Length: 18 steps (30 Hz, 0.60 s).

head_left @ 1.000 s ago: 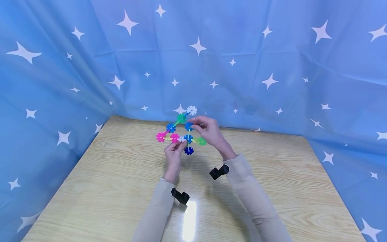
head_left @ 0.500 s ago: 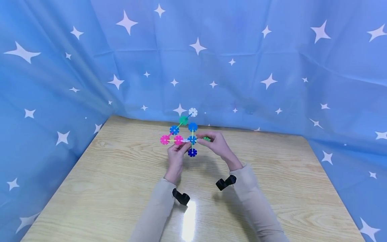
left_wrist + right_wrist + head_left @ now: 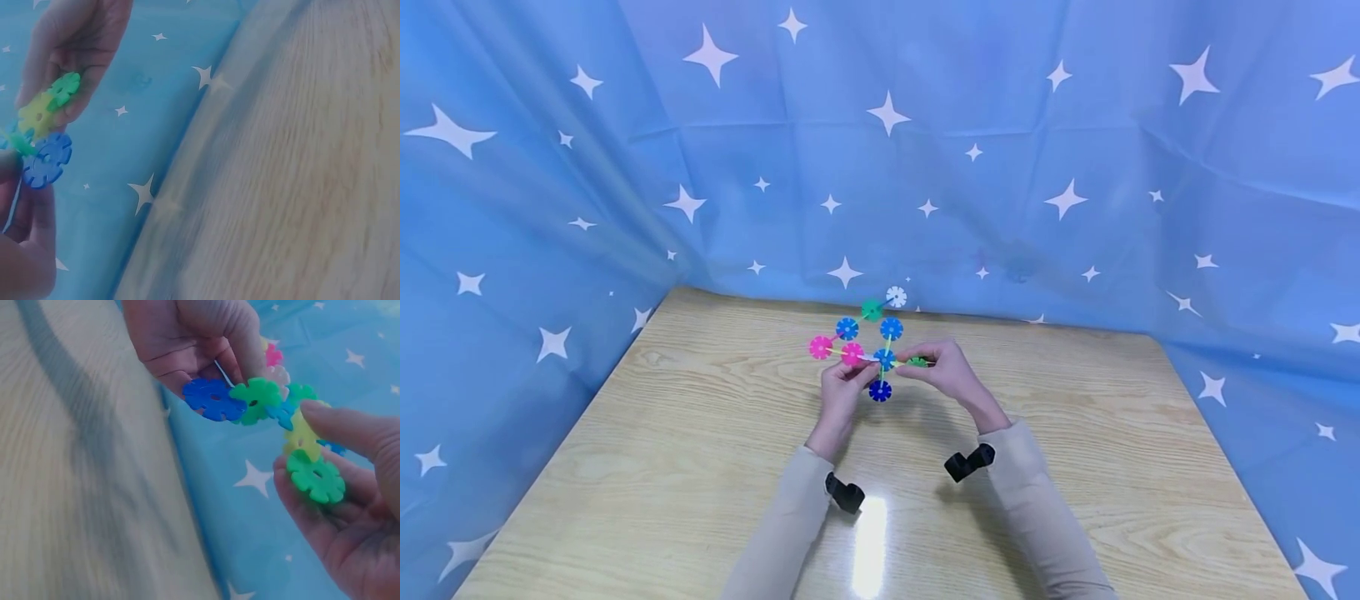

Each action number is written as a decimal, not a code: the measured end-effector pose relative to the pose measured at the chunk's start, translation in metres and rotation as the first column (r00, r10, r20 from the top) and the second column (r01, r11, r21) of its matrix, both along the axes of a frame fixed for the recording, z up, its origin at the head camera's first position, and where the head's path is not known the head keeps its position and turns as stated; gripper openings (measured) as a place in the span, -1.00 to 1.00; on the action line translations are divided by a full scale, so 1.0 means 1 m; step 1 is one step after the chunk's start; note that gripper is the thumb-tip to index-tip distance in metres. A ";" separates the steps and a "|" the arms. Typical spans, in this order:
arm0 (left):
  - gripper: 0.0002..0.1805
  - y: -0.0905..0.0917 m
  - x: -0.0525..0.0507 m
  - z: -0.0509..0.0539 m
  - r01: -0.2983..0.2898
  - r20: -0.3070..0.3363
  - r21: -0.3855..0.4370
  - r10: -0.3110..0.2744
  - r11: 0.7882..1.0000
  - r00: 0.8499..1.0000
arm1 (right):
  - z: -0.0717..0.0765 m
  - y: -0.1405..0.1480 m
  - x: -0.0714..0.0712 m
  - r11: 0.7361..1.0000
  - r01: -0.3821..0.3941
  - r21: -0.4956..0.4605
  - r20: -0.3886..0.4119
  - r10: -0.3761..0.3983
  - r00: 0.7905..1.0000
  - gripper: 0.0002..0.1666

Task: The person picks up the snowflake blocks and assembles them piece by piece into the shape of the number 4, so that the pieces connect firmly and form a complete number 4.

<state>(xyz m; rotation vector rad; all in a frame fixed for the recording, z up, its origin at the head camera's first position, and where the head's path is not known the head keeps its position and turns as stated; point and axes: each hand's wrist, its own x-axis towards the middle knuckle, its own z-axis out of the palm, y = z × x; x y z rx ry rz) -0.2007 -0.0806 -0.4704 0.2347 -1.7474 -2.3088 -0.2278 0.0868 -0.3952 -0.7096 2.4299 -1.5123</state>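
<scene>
A linked figure of notched plastic snowflake discs hangs between both hands above the table. In the head view its left side has pink discs (image 3: 821, 347), and a slanting arm ends in a white disc (image 3: 896, 297). My left hand (image 3: 841, 398) pinches it near the centre, beside a light blue disc (image 3: 884, 360); a dark blue disc (image 3: 214, 400) sticks out below. My right hand (image 3: 953, 373) pinches a yellow disc (image 3: 301, 439) on the right branch between thumb and fingers. A green disc (image 3: 317, 478) at that branch's end lies over the palm side.
The wooden table (image 3: 700, 467) stretches below both arms. Blue curtains (image 3: 970, 100) with white stars stand behind it and at both sides. Black wrist cameras (image 3: 847, 495) sit on each sleeve.
My right hand has left the upper blue disc and come down to the right branch, where it now pinches the yellow disc. The figure, still in my left hand, has shifted slightly right and down.
</scene>
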 end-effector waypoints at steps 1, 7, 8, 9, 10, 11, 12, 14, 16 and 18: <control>-0.82 0.000 0.000 0.000 0.010 0.005 -0.019 -0.010 1.000 1.000 | -0.001 0.001 0.000 1.000 0.000 -0.004 0.004 0.000 1.000 -0.69; -0.76 -0.007 0.000 -0.006 0.062 0.087 -0.024 -0.060 0.998 0.994 | -0.011 0.012 -0.002 1.000 0.026 -0.010 0.057 -0.025 0.998 -0.69; -0.72 -0.010 -0.001 -0.008 0.065 0.110 -0.002 -0.065 0.998 0.992 | -0.012 0.015 -0.003 0.999 0.033 0.001 0.070 -0.033 0.997 -0.69; -0.68 -0.013 -0.002 -0.009 0.068 0.136 0.013 -0.069 0.998 0.988 | -0.018 0.019 -0.006 0.999 0.037 0.002 0.082 -0.037 0.996 -0.69; -0.63 -0.017 -0.003 -0.010 0.070 0.157 0.029 -0.074 0.997 0.985 | -0.021 0.023 -0.009 0.999 0.040 0.006 0.100 -0.040 0.994 -0.68; -0.60 -0.020 -0.004 -0.011 0.069 0.175 0.043 -0.075 0.997 0.982 | -0.028 0.027 -0.012 0.999 0.040 0.007 0.121 -0.040 0.992 -0.68; -0.56 -0.023 -0.005 -0.012 0.067 0.181 0.056 -0.076 0.996 0.981 | -0.034 0.030 -0.016 0.999 0.041 0.012 0.138 -0.042 0.990 -0.68; -0.57 -0.028 -0.006 -0.013 0.062 0.202 0.058 -0.072 0.996 0.977 | -0.048 0.038 -0.023 0.999 0.042 0.019 0.164 -0.045 0.985 -0.69; -0.63 -0.031 -0.007 -0.016 0.075 0.218 0.032 -0.080 0.997 0.973 | -0.058 0.043 -0.026 0.999 0.046 0.025 0.190 -0.050 0.980 -0.70; -0.71 -0.032 -0.008 -0.018 0.099 0.244 -0.008 -0.094 0.995 0.965 | -0.068 0.048 -0.028 0.998 0.044 0.037 0.202 -0.051 0.978 -0.70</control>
